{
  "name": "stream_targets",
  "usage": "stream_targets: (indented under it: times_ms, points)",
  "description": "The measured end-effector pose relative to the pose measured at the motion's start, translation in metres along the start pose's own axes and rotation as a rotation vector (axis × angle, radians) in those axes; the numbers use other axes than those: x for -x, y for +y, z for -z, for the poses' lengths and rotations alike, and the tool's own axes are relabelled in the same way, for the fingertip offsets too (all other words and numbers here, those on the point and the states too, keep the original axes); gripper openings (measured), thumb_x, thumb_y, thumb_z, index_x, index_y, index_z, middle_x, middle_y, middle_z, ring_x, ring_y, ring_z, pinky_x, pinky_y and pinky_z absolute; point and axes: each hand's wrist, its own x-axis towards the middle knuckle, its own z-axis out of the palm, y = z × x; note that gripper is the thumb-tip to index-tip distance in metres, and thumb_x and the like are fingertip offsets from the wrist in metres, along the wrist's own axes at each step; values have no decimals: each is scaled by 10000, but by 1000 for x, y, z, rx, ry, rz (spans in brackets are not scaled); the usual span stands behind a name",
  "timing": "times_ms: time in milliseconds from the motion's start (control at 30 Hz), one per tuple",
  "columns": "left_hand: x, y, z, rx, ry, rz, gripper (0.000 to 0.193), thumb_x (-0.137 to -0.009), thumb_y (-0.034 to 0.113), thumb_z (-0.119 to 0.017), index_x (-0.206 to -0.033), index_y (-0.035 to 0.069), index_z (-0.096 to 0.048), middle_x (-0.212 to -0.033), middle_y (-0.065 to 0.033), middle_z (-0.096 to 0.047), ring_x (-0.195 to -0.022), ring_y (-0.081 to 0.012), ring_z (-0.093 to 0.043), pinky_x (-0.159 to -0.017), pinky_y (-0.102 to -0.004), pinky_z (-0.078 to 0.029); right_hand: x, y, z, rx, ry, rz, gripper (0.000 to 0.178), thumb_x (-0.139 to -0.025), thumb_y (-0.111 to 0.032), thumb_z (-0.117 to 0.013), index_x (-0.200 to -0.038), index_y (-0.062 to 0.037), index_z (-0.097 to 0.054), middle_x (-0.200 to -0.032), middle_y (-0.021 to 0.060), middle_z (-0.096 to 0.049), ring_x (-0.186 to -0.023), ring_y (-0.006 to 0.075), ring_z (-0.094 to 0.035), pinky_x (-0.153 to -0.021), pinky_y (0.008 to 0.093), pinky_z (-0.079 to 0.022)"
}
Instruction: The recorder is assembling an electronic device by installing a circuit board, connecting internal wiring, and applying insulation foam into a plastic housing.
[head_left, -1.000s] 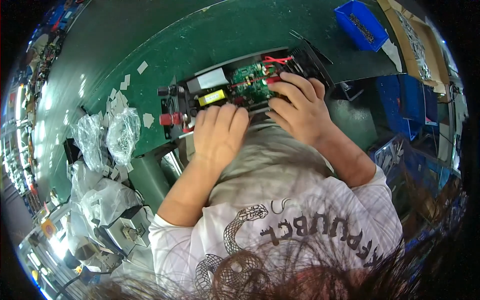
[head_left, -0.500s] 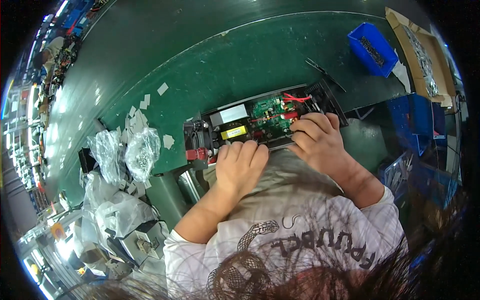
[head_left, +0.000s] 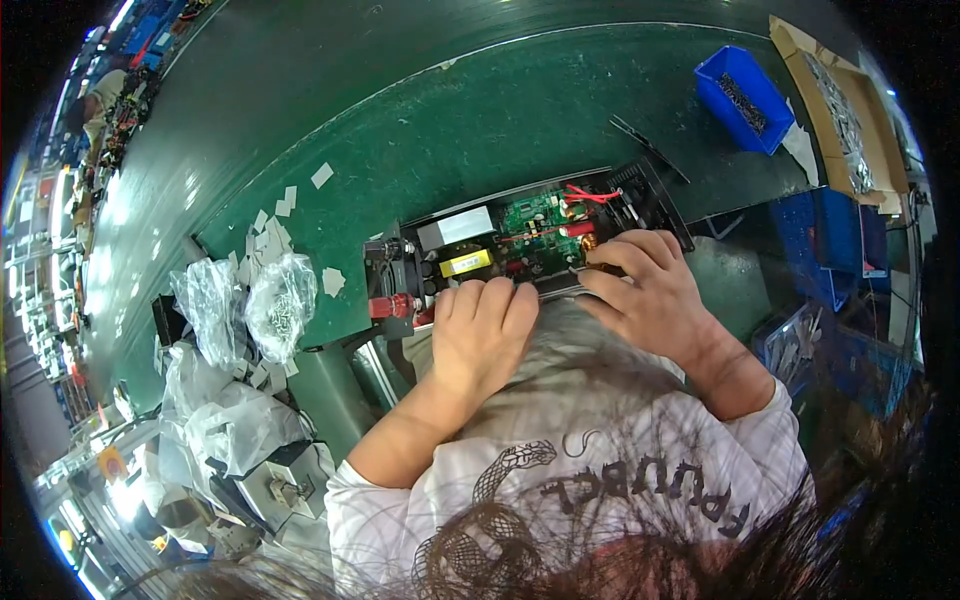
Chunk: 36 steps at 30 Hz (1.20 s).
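Note:
An open black metal case (head_left: 690,222) lies lengthwise in front of me. Inside it are a green circuit board (head_left: 527,211), a silver block (head_left: 455,228), a yellow-wrapped transformer (head_left: 466,262) and red wires (head_left: 592,194). A red terminal (head_left: 393,306) sticks out at its left end. My left hand (head_left: 482,330) grips the near wall, fingers curled over the edge and thumb hidden. Farther right, my right hand (head_left: 645,297) is closed in a pinch at the same wall, with bent fingertips near the board; whatever is between them is too small to name.
On the green table (head_left: 450,130) lies a thin dark tool (head_left: 650,148) beyond the case. A blue bin (head_left: 745,98) of small metal parts and a cardboard box (head_left: 850,120) stand at the far right. Plastic bags (head_left: 280,308) and white pieces (head_left: 265,245) lie to the left.
My right hand has shifted slightly right and down along the near wall, its fingers rearranged. My left hand keeps its place on the case.

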Motion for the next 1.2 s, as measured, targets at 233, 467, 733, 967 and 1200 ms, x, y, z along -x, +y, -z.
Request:
stream_targets:
  times_ms: [233, 467, 733, 967, 1200]
  points:
    - [-30, 16, -2, -4, -43, -19, 228, -778, 203, -618, -991, 123, -601, -889, -33, -520, -827, -220, -545, -680, -356, -439, -15, -12, 22, -59, -60, -122, 294, -731, -246, -822, -978, -147, -697, -1123, 29, -618, -1109, 290, -557, -973, 433, -451]
    - [-32, 14, -6, 89, -17, 34, 191, -806, 206, -691, -869, 122, -532, -821, -47, -517, -757, -242, -556, -642, -386, -459, -85, 11, 42, 73, -230, 84, 319, -681, -247, -839, -933, -103, -708, -1121, 47, -603, -1116, 279, -531, -939, 428, -433]
    - [-20, 14, -17, 150, 127, 19, 246, -792, 173, -702, -922, 91, -510, -805, -59, -509, -721, -262, -547, -619, -403, -435, -99, 12, 16, 196, -440, 146, 514, -548, -311, -882, -958, -57, -702, -1152, 80, -566, -1137, 260, -509, -875, 402, -405]
    - [-19, 8, -16, 154, 69, -13, 204, -758, 160, -638, -917, 103, -523, -824, -51, -508, -723, -252, -536, -610, -395, -427, -99, 19, 7, 149, -449, 128, 530, -565, -276, -871, -1015, -61, -691, -1275, 87, -567, -1225, 261, -498, -901, 424, -405]
    - [-17, 7, -20, 97, 87, -65, 187, -743, 174, -630, -898, 137, -532, -829, -29, -486, -741, -220, -520, -615, -361, -406, -107, 17, 13, 131, -603, 166, 520, -579, -235, -876, -1038, -68, -696, -1323, 91, -560, -1258, 248, -498, -945, 431, -407]
